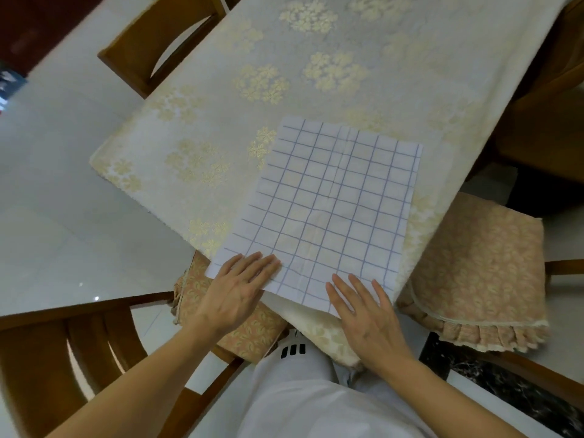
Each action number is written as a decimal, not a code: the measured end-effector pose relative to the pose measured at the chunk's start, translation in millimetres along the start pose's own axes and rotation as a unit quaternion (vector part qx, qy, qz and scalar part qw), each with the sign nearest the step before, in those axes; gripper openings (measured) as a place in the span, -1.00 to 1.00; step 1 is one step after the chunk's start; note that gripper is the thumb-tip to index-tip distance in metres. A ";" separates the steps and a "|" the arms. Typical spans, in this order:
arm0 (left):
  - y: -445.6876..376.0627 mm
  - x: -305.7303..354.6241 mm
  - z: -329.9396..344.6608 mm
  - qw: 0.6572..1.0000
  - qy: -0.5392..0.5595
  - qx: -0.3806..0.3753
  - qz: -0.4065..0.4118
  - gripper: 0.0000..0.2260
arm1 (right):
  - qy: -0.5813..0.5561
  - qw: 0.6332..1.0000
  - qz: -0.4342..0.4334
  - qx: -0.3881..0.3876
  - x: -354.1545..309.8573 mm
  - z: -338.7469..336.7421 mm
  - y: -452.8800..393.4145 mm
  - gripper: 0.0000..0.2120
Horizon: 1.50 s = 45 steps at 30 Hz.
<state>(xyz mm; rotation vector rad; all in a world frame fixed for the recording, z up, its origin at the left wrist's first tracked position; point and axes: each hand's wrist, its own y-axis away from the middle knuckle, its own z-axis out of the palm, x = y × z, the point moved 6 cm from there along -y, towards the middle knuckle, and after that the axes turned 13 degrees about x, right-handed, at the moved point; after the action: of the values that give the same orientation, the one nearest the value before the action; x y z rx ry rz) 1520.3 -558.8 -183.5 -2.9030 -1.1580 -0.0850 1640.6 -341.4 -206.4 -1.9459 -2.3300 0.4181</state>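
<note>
You've got a cream floral tablecloth (284, 74) up front, wooden chairs (151, 42) with peachy cushions (474, 263) around, glossy white floor tiles (63, 191) catching light.

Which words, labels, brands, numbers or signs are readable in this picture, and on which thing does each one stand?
No text can be read anywhere.
checked cloth: only a blue grid, no letters.
tablecloth: only a flower pattern.
white garment: three short black bars, a mark without letters.
dark thing at the left edge: too blurred to read.
</note>
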 end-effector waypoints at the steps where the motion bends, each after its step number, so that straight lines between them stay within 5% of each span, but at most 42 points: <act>1: 4.0 7.0 -3.4 1.000 -0.006 0.001 -0.011 -0.53 | -0.010 1.000 -0.002 0.000 4.0 -5.1 3.1 -0.46; 12: 40.5 63.6 -34.7 0.991 -0.036 0.027 -0.125 -0.54 | -0.086 0.992 -0.086 -0.011 19.0 -59.6 19.6 -0.41; 18: -6.3 44.9 -49.2 0.989 -0.054 0.036 -0.135 -0.53 | -0.053 0.997 -0.051 -0.017 42.1 -66.0 -27.1 -0.46; 34: -223.5 -48.6 -23.4 0.997 -0.079 -0.005 0.009 -0.51 | 0.099 0.980 0.129 -0.114 164.6 -7.0 -168.8 -0.38; 41: -275.0 -60.5 -0.3 0.996 -0.075 -0.025 0.028 -0.47 | 0.098 0.977 0.141 -0.123 200.0 18.7 -197.5 -0.55; 45: -296.1 -67.4 7.9 0.995 -0.087 -0.023 0.039 -0.49 | 0.101 0.972 0.149 -0.151 216.3 31.9 -211.1 -0.47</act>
<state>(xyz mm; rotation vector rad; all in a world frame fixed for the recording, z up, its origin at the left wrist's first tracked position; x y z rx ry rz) 1268.0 -389.9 -197.0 -3.0453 -1.0742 0.1468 1390.4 -168.8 -207.7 -2.3580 -2.0768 -0.1281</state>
